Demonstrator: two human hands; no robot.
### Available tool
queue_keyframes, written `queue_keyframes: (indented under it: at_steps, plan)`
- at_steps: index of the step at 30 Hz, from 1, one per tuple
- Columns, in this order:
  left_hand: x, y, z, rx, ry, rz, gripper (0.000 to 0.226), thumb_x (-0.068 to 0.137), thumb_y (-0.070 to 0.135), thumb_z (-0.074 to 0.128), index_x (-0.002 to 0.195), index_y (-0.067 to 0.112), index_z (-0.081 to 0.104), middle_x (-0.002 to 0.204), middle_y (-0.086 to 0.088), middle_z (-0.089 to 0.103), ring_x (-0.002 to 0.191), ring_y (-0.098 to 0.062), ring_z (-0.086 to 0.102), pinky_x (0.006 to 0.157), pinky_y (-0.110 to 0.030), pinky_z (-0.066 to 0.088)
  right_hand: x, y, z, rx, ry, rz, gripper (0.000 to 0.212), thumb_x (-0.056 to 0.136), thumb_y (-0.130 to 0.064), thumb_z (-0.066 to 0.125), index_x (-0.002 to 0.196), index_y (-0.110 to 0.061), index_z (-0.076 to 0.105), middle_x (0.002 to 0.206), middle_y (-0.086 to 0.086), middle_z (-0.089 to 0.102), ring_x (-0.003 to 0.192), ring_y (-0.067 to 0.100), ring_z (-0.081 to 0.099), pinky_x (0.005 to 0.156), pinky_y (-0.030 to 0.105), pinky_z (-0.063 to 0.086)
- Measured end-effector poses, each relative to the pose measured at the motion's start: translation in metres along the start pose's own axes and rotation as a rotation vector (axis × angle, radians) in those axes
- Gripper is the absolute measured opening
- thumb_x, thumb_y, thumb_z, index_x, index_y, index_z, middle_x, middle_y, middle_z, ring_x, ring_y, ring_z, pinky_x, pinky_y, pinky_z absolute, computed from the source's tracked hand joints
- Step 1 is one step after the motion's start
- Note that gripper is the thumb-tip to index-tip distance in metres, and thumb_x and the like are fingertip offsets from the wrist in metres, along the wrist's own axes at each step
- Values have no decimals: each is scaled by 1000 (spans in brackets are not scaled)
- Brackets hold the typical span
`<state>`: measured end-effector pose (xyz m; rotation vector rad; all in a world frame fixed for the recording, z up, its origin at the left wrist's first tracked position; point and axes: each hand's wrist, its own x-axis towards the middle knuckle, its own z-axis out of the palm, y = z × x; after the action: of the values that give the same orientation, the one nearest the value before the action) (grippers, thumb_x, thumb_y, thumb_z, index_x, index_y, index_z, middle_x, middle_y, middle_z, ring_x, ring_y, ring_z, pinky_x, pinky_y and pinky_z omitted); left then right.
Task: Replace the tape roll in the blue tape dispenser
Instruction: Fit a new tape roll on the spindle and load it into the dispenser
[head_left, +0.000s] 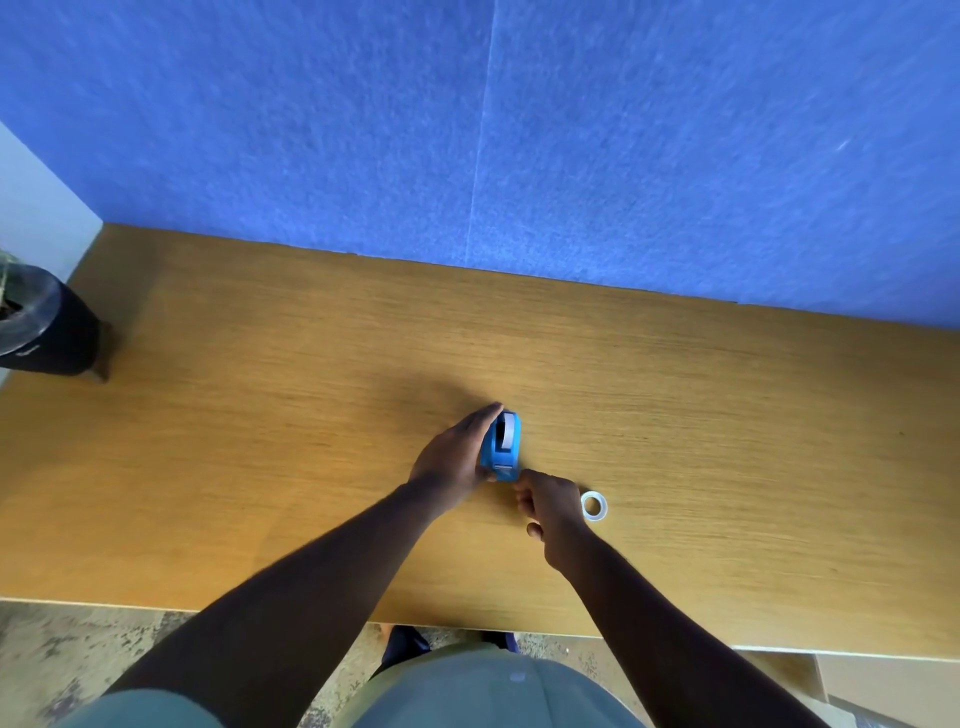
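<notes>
Head view: my left hand (451, 457) cups the blue dispenser (501, 447) mid-table (260, 415), a roll seated inside. My right hand (550, 512) pinches at its near end, probably the tape tip. A tape ring (594, 506) lies at 4 o'clock. Swap looks nearly done; threading left.

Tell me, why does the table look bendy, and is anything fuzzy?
Head view: the wide lens bows the table edges; the picture is a little soft all over, so the blue dispenser lacks fine detail; a soft shadow sits beyond the left hand; no strong glare.
</notes>
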<state>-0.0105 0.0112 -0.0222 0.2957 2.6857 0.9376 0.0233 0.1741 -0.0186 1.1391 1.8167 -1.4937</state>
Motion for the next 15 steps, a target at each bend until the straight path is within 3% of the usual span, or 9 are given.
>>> queue_keyframes:
  at_steps: [8,15]
  plan:
    - [0,0,1,19,-1,-5,104,77,21,84,157,30,18,161,8,36,139,-21,47,106,-39,49,2,-10,4,8,-25,-76,31,88,-39,74,94,-8,75,74,4,65,68,19,57,59,32,41]
    - [0,0,3,28,15,-13,105,76,23,86,156,31,19,160,8,38,139,-22,48,105,-39,50,6,-7,6,-53,8,-154,32,86,-33,84,88,-3,73,72,8,63,64,20,51,58,34,40]
